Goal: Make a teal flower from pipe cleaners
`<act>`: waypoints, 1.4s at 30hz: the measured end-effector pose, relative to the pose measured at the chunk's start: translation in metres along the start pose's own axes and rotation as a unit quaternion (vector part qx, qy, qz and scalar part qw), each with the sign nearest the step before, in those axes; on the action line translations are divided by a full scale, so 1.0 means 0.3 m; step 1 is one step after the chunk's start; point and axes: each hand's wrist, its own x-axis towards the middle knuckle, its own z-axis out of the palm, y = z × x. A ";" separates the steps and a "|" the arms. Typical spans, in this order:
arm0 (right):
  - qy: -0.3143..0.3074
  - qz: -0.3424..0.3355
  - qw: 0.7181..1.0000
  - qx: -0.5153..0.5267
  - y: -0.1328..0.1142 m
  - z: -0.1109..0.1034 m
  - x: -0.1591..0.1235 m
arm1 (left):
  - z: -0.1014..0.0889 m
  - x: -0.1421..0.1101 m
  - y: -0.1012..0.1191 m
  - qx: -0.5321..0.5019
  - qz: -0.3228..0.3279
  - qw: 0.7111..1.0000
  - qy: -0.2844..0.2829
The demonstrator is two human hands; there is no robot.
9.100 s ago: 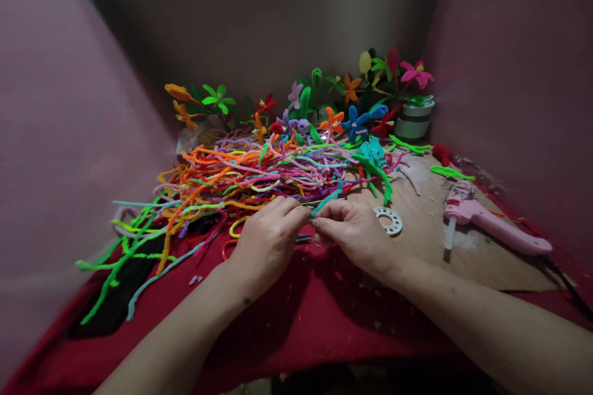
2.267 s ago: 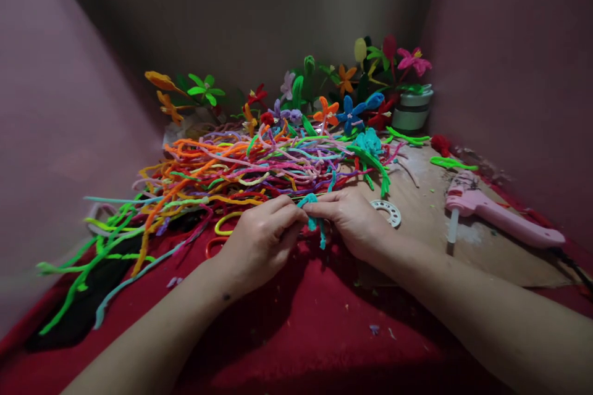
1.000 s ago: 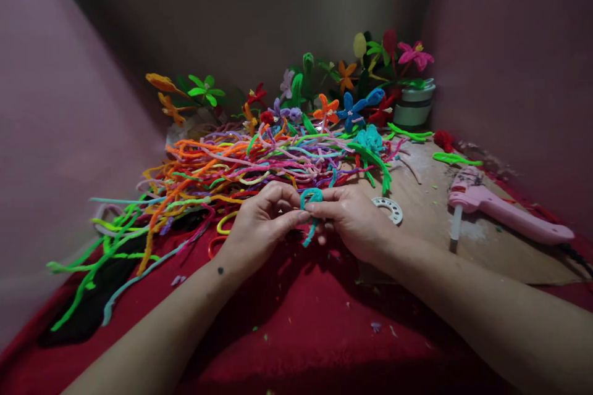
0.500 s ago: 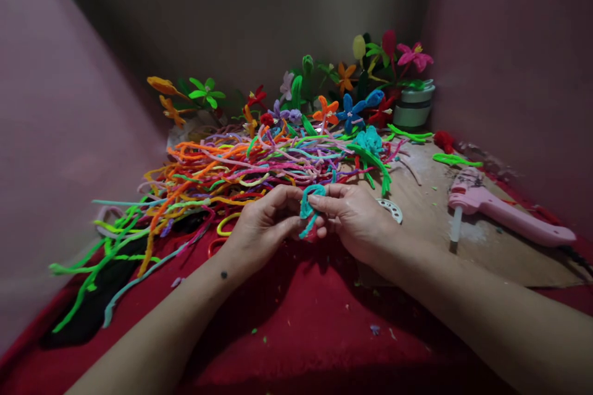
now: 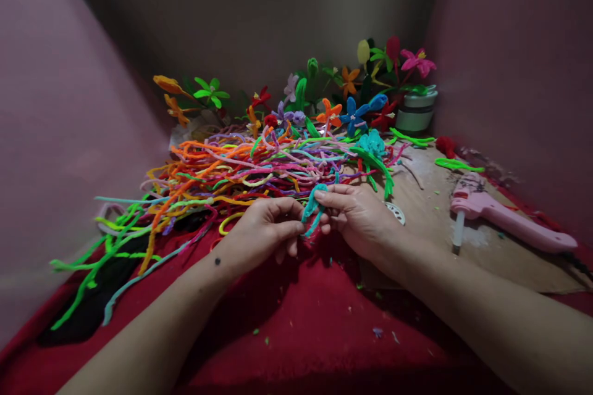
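Observation:
A turquoise pipe cleaner (image 5: 315,202), bent into a narrow loop with its ends hanging down, is held between my two hands above the red cloth. My right hand (image 5: 356,216) pinches its upper part between thumb and forefinger. On the other side, the thumb and forefinger of my left hand (image 5: 269,228) close on the lower left edge of the loop. Just beyond my hands lies a large heap of many-coloured pipe cleaners (image 5: 259,163). A turquoise pipe-cleaner flower (image 5: 372,144) with green leaves rests at the heap's right end.
A pink glue gun (image 5: 504,219) with a glue stick lies on a brown board (image 5: 417,259) at right. A white ring-shaped piece (image 5: 395,213) is by my right wrist. Several pipe-cleaner flowers (image 5: 354,114) and a small pot (image 5: 417,110) stand along the back wall.
The turquoise loop has turned and looks narrower. My left hand has shifted slightly down and away from my right, its lower fingers loosening. The whole view has moved slightly.

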 end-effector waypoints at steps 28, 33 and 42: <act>-0.009 -0.039 0.996 -0.078 -0.004 -0.013 0.005 | 0.009 0.012 -0.026 -0.160 0.035 0.986 -0.018; -0.075 -0.008 0.983 -0.166 -0.013 -0.006 -0.015 | 0.004 0.016 -0.025 -0.146 0.056 0.986 0.064; -0.098 0.043 0.982 -0.155 -0.023 0.016 -0.033 | -0.006 0.018 -0.020 -0.117 0.051 0.985 0.119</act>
